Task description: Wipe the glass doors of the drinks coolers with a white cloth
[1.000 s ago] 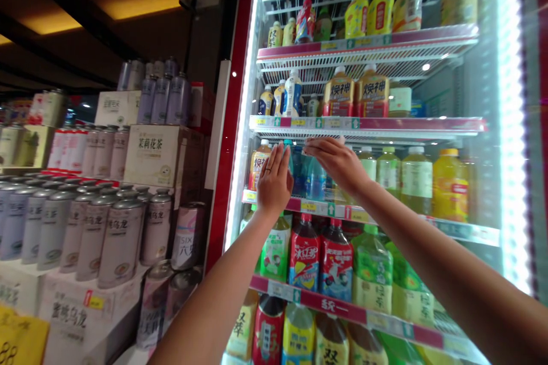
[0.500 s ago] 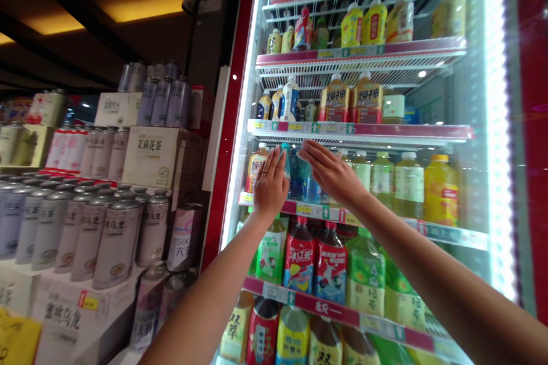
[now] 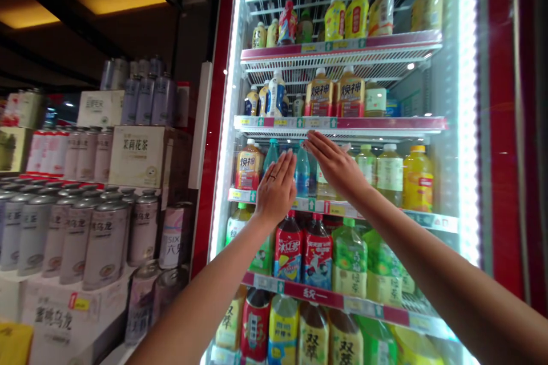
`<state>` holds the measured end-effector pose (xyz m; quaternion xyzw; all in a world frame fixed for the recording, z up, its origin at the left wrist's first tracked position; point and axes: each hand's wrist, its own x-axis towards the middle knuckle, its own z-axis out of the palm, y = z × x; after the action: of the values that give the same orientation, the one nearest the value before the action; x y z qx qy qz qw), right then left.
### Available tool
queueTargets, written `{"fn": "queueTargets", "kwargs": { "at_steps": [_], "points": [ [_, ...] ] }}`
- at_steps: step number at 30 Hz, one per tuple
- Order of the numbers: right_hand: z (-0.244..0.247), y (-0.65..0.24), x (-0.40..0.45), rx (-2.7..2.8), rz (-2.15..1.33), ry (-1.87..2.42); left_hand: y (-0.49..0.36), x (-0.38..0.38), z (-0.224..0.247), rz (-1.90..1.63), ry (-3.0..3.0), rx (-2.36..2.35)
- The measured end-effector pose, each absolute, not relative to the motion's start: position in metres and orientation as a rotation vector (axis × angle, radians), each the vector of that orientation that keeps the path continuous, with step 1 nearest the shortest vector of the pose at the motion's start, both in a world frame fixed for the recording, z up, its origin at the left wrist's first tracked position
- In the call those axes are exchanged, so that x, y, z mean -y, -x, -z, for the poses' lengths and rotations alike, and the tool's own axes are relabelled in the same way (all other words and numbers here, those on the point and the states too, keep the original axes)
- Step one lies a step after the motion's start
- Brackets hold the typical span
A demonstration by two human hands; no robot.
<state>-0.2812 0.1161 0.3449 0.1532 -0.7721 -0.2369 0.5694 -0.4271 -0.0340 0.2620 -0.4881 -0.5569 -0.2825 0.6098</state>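
Observation:
Stretched out in front of a lit drinks fridge, my left hand [image 3: 276, 191] has its fingers extended and a ring on one of them. To its left stands an orange-labelled bottle [image 3: 248, 165], and a teal bottle [image 3: 271, 154] shows partly behind its fingers. My right hand [image 3: 336, 166] is raised beside it, fingers straight and pointing up to the left. Between the two hands a blue bottle [image 3: 302, 171] is visible. Neither hand holds anything that I can see. Whether either one touches a surface, I cannot tell.
Fridge shelves [image 3: 385, 124] carry several rows of bottles, including red-labelled tea bottles [image 3: 288, 251] and a yellow bottle [image 3: 418, 179]. On the left, metal cans [image 3: 105, 242] stand on stacked white boxes [image 3: 137, 154]. A red frame [image 3: 209, 120] borders the fridge.
The fridge and shelves have shifted left in view. Both hands have moved slightly right against the shelves, so more of the orange-labelled bottle and the teal bottle shows.

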Motion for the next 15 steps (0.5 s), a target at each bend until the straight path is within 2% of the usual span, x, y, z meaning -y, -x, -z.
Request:
{"fn": "queueTargets", "kwargs": {
  "at_steps": [6, 15],
  "points": [
    [-0.351, 0.288, -0.113, 1.754, 0.467, -0.279, 0.405, 0.005, -0.256, 0.638, 1.131, 1.342],
    [-0.343, 0.268, -0.130, 1.793, 0.512, -0.306, 0.411, -0.002, -0.250, 0.614, 1.079, 1.343]
  ]
}}
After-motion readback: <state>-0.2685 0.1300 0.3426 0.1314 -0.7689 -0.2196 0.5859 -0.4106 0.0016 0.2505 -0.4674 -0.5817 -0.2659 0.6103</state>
